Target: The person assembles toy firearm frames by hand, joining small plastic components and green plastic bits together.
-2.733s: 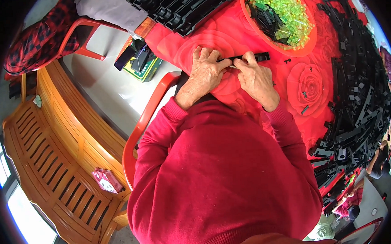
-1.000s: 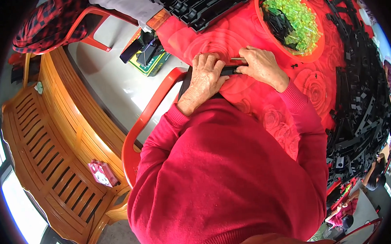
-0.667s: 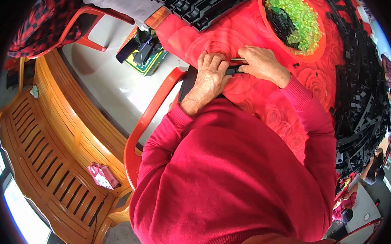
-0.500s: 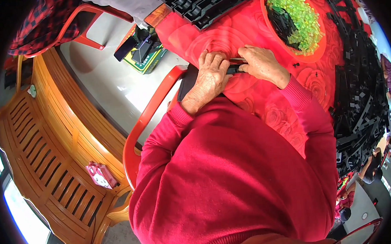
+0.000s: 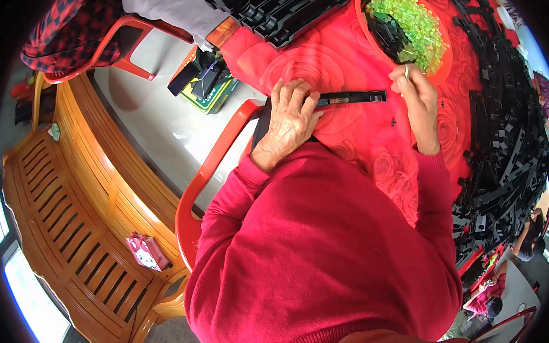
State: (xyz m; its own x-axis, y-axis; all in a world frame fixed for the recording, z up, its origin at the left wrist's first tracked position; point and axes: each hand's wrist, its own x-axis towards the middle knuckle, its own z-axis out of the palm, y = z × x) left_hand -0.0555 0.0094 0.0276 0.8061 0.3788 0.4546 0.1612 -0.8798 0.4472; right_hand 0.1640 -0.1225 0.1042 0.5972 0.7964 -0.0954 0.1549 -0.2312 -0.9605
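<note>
A long, narrow black plastic part (image 5: 360,97) lies across the red cloth, pointing away to the right from under my left hand (image 5: 290,118). The fingers of that hand are bent over its left end, pressing or gripping it. My right hand (image 5: 417,101) is lifted off the part, by the near rim of an orange-red bowl (image 5: 447,63). Its thumb and fingers are pinched together, with a tiny pale bit at the tips too small to name. Yellow-green translucent pieces (image 5: 412,21) fill much of the bowl, beside small dark strips (image 5: 384,35).
Black ridged trays (image 5: 274,15) stand at the far edge of the table. A large heap of black plastic parts (image 5: 506,137) covers the right side. Tiny black bits (image 5: 393,122) lie on the red flowered cloth (image 5: 384,160). A red chair (image 5: 195,187) and wooden bench (image 5: 87,241) are at left.
My right hand has left the black part and moved right, to the bowl's near rim, uncovering the part's right end. The left hand has stayed at the part.
</note>
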